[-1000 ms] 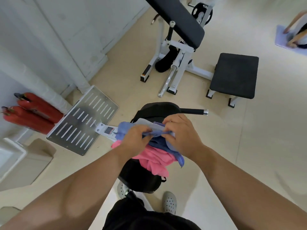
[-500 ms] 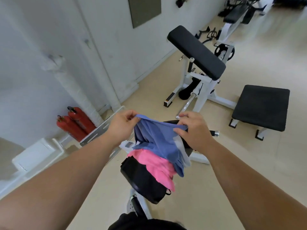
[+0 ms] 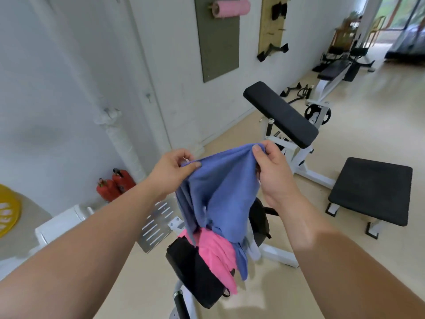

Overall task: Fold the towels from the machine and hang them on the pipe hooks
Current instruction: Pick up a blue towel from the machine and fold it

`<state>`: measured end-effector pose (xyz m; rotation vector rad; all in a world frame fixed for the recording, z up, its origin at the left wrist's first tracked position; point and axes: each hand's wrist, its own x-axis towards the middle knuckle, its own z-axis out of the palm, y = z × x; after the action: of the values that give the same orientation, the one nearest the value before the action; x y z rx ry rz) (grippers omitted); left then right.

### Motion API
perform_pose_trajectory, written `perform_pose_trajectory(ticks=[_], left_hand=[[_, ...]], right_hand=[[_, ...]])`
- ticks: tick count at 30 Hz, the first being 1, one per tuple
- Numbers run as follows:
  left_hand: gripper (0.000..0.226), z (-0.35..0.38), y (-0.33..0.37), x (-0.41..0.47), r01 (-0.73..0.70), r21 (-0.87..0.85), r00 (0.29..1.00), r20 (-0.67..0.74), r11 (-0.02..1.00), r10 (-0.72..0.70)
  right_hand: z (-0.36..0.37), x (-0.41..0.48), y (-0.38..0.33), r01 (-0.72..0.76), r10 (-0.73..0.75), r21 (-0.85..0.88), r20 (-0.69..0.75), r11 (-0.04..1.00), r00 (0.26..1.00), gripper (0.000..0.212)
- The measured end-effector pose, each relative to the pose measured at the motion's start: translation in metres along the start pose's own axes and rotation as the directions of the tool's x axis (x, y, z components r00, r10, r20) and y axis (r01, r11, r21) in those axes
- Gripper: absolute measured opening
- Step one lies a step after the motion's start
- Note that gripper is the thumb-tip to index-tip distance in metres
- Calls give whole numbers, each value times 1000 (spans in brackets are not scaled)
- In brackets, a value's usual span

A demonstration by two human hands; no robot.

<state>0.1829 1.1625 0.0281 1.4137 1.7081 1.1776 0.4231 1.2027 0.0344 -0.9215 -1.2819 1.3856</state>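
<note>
Quick headcount. Two hands: left hand (image 3: 171, 168) at 10 o'clock of the cloth pile, right hand (image 3: 268, 166) at 2 o'clock. Towels look like three: one blue towel (image 3: 220, 192), one pink towel (image 3: 213, 254) at 6 o'clock under it, and one pale towel (image 3: 254, 249) peeking out, though that one's hard to make out. One black item (image 3: 195, 272) carries them; bag or pad, can't tell. Two red fire extinguishers (image 3: 123, 181) at 9 o'clock. One slotted metal plate (image 3: 156, 224). Two black pads: one long pad (image 3: 280, 113) at 1 o'clock, one square pad (image 3: 372, 192) at 3. One weight plate (image 3: 317, 113). Two wall boards (image 3: 218, 42) at 12, with one pink foam roller (image 3: 231, 6).
</note>
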Motion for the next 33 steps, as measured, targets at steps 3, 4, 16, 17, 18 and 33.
perform_pose_trajectory(ticks=[3, 4, 16, 17, 18, 33], left_hand=[[12, -2, -13, -26, 84, 59, 988, 123, 995, -91], [12, -3, -20, -35, 115, 51, 982, 147, 992, -122], [13, -54, -138, -81, 473, -260, 781, -320, 842, -537], [14, -62, -144, -82, 449, -336, 774, -316, 828, -548], [15, -70, -146, -82, 425, -383, 771, -322, 820, -550], [20, -251, -153, -119, 154, -167, 969, -166, 974, -182]], right_hand=[[8, -4, -16, -32, 32, 146, 2, 989, 999, 19], [11, -5, -19, -39, 39, 189, 1, 981, 999, 17], [30, -6, -17, 38, -23, 154, -94, 987, 995, 19], [34, -7, -15, 45, -34, 105, -109, 993, 993, 17], [39, -7, -12, 48, -42, 46, -120, 998, 992, 16], [338, -77, 96, 75, 166, -524, 398, 848, 902, 31]])
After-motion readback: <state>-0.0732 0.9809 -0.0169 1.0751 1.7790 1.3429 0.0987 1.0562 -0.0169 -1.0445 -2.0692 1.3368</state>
